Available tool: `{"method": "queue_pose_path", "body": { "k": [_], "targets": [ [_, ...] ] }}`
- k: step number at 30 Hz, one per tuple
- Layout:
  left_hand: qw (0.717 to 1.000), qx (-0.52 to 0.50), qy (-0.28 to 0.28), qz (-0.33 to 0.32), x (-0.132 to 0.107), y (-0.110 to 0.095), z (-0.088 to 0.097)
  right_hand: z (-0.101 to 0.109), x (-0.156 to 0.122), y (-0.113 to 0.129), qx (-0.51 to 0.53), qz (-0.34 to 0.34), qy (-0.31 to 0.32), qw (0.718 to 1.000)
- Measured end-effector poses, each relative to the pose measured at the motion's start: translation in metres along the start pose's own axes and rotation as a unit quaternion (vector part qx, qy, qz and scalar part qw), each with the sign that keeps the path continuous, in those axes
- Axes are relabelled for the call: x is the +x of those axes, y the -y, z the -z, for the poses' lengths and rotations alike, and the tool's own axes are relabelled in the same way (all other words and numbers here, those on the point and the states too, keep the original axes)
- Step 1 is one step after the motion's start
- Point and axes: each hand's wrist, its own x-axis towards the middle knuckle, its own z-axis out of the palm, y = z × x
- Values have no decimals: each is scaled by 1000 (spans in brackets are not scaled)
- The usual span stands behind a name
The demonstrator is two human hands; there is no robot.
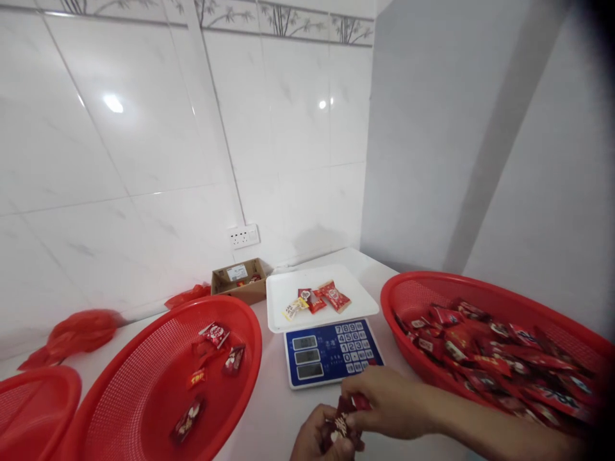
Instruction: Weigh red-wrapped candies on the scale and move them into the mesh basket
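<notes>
Just in front of the scale, my left hand (pixel 317 436) is closed around a dark red wrapped snack packet (pixel 342 424). My right hand (pixel 379 400) pinches the same packet from above, and some red wrapper shows beneath its fingers. Whether more than one packet is between the hands, I cannot tell. Beyond them stands a digital scale (pixel 317 378) with a blue keypad panel. On its white tray (pixel 278 282) lie several small packets: a red one (pixel 335 297), a dark red one and a cream-yellow one (pixel 295 308).
To the right, a big red basket (pixel 432 276) holds a heap of wrapped snacks. Another red basket (pixel 120 397) on the left has several packets. A further red basket (pixel 43 410) sits at far left. Against the wall are a cardboard box (pixel 245 291) and red plastic bags (pixel 81 333).
</notes>
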Motion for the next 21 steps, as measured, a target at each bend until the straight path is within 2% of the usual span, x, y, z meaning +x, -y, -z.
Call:
{"method": "queue_pose_path", "body": {
  "k": [4,11,14,17,21],
  "targets": [
    [999,20,-29,-9,-1,-3,-2,-8,-1,4,-6,39,28,999],
    [993,60,-98,-18,-1,-12,-3,-1,4,-3,53,50,47,996],
    [986,57,-152,-21,-1,-15,0,6,11,-9,35,20,8,999],
    [982,21,-187,-13,0,-15,2,20,23,-13,63,6,-37,997],
    [981,6,-194,2,1,-13,2,43,51,-12,71,-22,-161,984]
  ]
}}
